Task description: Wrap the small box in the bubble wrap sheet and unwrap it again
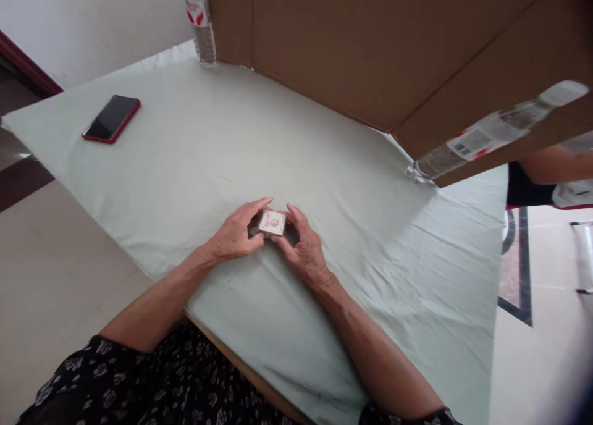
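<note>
A small white box with reddish-pink print (273, 223), of playing-card-deck look, sits between my two hands at the near side of the table. My left hand (236, 233) curves round its left end, with the thumb at the near side and the fingers at the far side. From the right, my right hand (303, 246) grips the other end in the same way. The printed face points up. Something dark shows in the gaps between the box and both palms; I cannot make out what it is.
A pale green cloth (185, 147) covers the table. A phone in a red case (112, 119) lies at the left. Behind stands a brown cardboard panel (324, 48), with one water bottle (200, 23) at its left and another bottle (482, 138) at its right. A person's arm (556, 164) shows beyond the panel.
</note>
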`<act>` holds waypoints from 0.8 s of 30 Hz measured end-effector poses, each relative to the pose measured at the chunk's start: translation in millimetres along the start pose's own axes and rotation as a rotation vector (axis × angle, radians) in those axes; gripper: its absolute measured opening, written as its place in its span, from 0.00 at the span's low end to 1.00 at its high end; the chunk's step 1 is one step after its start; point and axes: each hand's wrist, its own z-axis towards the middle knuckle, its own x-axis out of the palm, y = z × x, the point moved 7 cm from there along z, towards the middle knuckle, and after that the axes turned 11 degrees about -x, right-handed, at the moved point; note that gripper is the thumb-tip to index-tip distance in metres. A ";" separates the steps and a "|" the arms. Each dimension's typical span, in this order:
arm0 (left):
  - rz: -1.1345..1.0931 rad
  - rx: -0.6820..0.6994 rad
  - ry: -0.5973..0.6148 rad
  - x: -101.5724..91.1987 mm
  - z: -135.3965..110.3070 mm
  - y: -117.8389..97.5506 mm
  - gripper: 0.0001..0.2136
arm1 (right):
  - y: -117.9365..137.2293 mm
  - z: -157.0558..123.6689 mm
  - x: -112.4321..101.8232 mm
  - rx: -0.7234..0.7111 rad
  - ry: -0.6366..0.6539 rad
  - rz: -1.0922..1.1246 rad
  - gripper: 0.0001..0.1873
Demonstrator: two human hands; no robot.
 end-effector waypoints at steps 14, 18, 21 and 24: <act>-0.009 0.010 0.021 -0.6 1.8 1.5 0.38 | 28.5 19.7 -32.9 -0.180 -0.056 -0.203 0.17; -0.009 0.044 0.015 -0.3 1.6 -0.3 0.39 | 39.3 31.8 -27.7 -0.277 0.055 -0.325 0.08; -0.005 0.035 0.024 -0.3 1.7 -0.9 0.39 | 46.0 37.8 -20.1 -0.325 0.131 -0.435 0.06; 0.004 0.025 0.027 -0.3 1.2 -1.0 0.39 | 54.4 40.9 -16.0 -0.391 0.134 -0.504 0.07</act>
